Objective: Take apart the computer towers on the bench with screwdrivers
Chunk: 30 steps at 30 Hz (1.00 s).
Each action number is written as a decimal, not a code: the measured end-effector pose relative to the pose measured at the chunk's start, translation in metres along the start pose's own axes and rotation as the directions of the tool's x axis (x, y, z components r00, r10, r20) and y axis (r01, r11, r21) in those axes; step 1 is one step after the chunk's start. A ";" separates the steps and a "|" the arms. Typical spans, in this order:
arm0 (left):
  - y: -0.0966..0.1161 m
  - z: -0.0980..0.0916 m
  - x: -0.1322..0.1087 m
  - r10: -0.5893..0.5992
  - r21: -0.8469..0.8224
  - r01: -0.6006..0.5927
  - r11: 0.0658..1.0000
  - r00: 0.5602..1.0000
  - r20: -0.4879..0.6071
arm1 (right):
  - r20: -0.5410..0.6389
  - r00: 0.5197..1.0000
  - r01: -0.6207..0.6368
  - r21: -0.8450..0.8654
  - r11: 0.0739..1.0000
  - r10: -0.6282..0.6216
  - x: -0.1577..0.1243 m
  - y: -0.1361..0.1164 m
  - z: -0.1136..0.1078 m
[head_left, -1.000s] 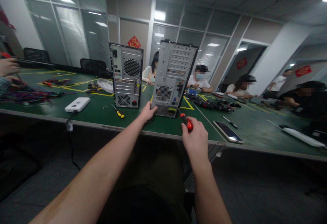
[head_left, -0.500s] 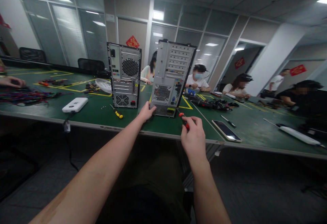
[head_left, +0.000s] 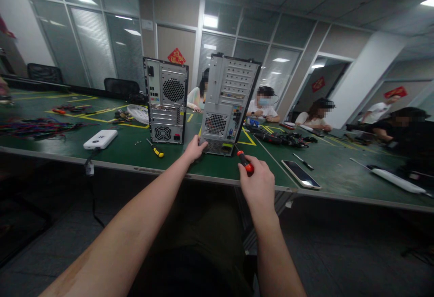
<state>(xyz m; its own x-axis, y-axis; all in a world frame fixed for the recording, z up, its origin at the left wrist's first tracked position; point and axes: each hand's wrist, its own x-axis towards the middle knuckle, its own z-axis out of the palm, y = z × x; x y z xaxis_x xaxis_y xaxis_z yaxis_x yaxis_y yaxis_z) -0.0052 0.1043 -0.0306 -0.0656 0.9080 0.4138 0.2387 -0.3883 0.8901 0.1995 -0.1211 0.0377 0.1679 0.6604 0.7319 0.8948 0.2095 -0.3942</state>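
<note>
Two computer towers stand upright with their back panels facing me. Against the lower left corner of the right-hand computer tower (head_left: 220,107), my left hand (head_left: 194,149) is closed, its thumb on the back panel and its other fingers partly hidden at the side. My right hand (head_left: 258,177) grips a red-and-black screwdriver (head_left: 244,162) by the handle. The shaft points up and left to the tower's lower right edge; whether the tip touches a screw is too small to tell. The other computer tower (head_left: 167,102) is left of my left hand.
A yellow-and-black screwdriver (head_left: 157,151) lies before the left tower, near small metal bits (head_left: 137,143). Left is a white power bank (head_left: 101,139) with a cable. A phone (head_left: 300,174) lies right of my right hand. Black cables (head_left: 285,137) and co-workers are beyond.
The fingers of my right hand have shifted on the screwdriver, showing more of its handle. My left hand stays put. A co-worker's hand at far left has drawn back from the wires.
</note>
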 end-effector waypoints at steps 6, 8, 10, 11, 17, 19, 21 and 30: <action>0.005 -0.002 -0.003 -0.026 -0.013 0.027 1.000 0.999 0.041 | -0.023 1.000 0.012 0.002 1.000 -0.012 0.000 0.002 0.000; 0.006 -0.003 -0.003 -0.027 -0.020 0.028 0.999 0.999 0.043 | -0.019 1.000 0.013 0.004 1.000 -0.013 0.000 0.003 0.000; 0.006 -0.003 -0.003 -0.029 -0.020 0.030 0.999 0.999 0.043 | -0.006 1.000 0.017 0.003 1.000 -0.017 0.000 0.003 0.000; 0.006 -0.003 -0.003 -0.031 -0.017 0.031 0.999 0.999 0.043 | 0.000 1.000 0.020 0.004 1.000 -0.020 0.000 0.003 0.000; 0.008 -0.002 -0.004 -0.043 0.005 0.043 0.999 0.998 0.040 | -0.013 1.000 0.027 0.024 0.999 -0.027 0.001 0.003 0.001; 0.008 -0.003 -0.004 -0.044 -0.001 0.044 0.999 0.998 0.043 | -0.018 1.000 0.008 0.013 1.000 -0.008 0.001 0.002 0.002; 0.008 -0.003 -0.004 -0.040 -0.014 0.040 0.999 0.998 0.048 | -0.023 1.000 -0.006 0.010 1.000 0.006 0.001 0.002 0.003; 0.005 -0.002 -0.002 -0.017 0.006 0.017 1.000 0.999 0.038 | -0.024 0.998 0.051 0.025 0.998 -0.051 0.000 0.005 0.001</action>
<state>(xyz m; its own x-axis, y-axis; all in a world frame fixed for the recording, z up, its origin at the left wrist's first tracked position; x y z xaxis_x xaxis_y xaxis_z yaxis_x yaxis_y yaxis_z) -0.0054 0.1002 -0.0268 -0.0325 0.9200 0.3905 0.2430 -0.3718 0.8960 0.2037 -0.1194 0.0356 0.1322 0.6313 0.7641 0.8918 0.2608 -0.3698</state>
